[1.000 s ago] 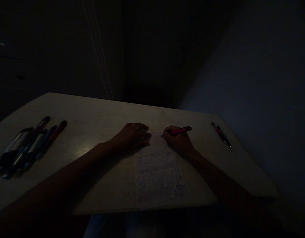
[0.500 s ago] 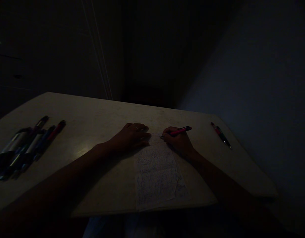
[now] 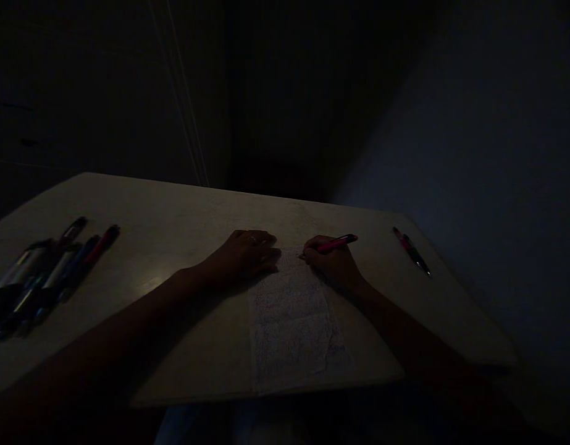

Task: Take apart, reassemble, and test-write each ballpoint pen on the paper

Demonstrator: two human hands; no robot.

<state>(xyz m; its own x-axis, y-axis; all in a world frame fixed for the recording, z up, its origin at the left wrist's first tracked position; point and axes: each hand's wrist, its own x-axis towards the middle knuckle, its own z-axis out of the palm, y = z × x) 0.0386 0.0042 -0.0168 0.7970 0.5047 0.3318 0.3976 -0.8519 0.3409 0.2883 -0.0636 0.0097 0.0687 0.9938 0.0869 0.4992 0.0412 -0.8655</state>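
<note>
A creased sheet of paper (image 3: 291,334), covered in scribbled pen marks, lies on the table and reaches its near edge. My right hand (image 3: 333,262) grips a red and black pen (image 3: 333,244), its tip at the upper part of the sheet. On the paper's upper left edge rests my left hand (image 3: 247,256), palm down with fingers spread, a ring on one finger. It holds nothing. The scene is dim, so the marks cannot be read.
Several pens (image 3: 48,272) lie in a bunch at the table's left. Two more pens (image 3: 412,252) lie together near the right edge. The pale table (image 3: 183,210) has a wall (image 3: 488,185) on its right side.
The view has shifted very slightly. The pen tip has moved a tiny bit left on the paper; my left hand stays in place.
</note>
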